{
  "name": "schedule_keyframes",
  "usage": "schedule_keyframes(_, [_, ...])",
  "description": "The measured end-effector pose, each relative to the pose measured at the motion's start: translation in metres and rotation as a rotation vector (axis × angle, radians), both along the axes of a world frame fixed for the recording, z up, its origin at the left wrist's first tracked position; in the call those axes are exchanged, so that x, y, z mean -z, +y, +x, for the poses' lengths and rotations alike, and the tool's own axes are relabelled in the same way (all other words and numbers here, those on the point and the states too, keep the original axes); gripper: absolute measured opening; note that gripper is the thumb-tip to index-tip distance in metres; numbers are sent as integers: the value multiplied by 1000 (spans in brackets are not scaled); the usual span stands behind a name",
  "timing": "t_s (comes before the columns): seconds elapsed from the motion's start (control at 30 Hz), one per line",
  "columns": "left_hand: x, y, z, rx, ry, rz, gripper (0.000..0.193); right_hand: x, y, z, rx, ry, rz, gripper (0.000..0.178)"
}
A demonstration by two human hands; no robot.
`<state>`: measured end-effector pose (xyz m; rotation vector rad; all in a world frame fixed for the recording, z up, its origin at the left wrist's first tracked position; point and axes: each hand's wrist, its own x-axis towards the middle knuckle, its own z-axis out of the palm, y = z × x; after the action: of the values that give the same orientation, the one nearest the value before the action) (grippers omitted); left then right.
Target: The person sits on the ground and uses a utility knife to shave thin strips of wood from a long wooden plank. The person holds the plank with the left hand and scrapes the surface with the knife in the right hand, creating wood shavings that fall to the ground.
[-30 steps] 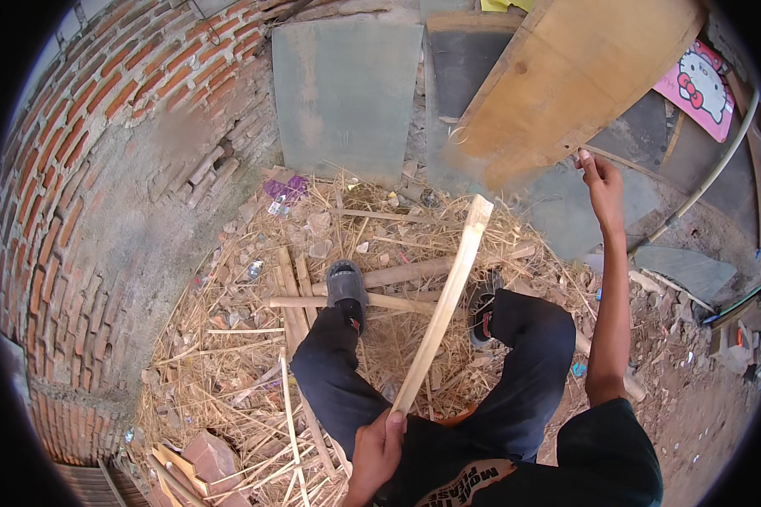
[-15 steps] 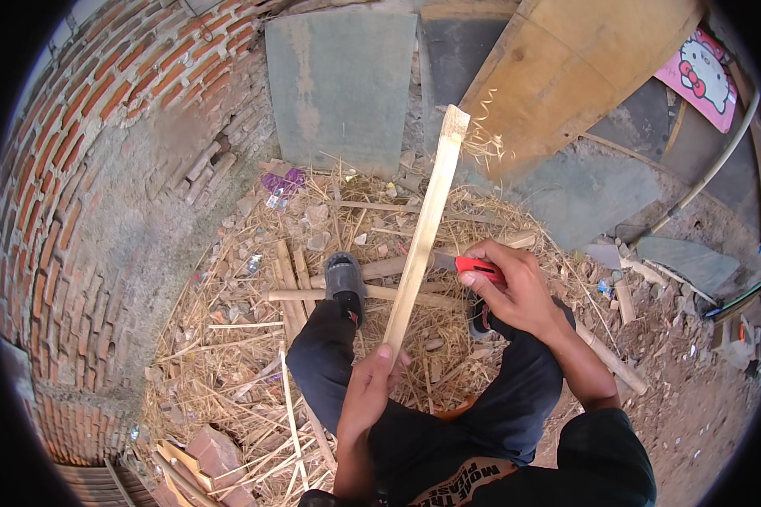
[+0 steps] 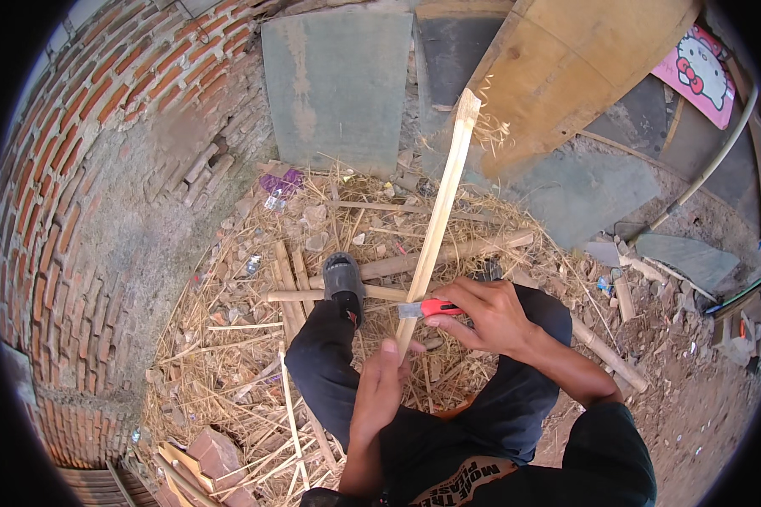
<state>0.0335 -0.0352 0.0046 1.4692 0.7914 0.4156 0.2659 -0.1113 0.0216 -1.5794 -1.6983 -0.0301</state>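
A long pale bamboo strip (image 3: pixel 442 211) slants up and away from me, with thin curled shavings (image 3: pixel 490 131) hanging at its far end. My left hand (image 3: pixel 382 384) grips the near end, thumb on top. In my right hand (image 3: pixel 490 314) is a red-handled utility knife (image 3: pixel 440 308), fingers wrapped round it. Its flat metal blade lies across the strip, a short way beyond my left thumb, and appears to touch it. The strip is held above the ground between my knees.
Straw-like shavings (image 3: pixel 228 363) and rubble cover the ground. A bamboo pole (image 3: pixel 465 253) and several slats (image 3: pixel 292 296) lie around my feet. The brick wall (image 3: pixel 76 194) rises at left. Grey panels (image 3: pixel 334 93) and a brown board (image 3: pixel 575 63) lean at the back. Brick chunks (image 3: pixel 216 456) sit lower left.
My right hand has moved left and nearer to me, bringing the knife blade onto the strip close to my left hand. The strip's far end has shifted slightly right and away.
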Motion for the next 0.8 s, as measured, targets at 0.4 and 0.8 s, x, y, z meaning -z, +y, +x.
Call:
schedule_keyframes(0.4, [-3,-4,8,-63,-43,126,48,-2,1,-2,-41,-3,36,33])
schedule_keyframes(0.8, [-9,1,7,-61,-65,83,34,-3,0,-2,-23,59,3,30])
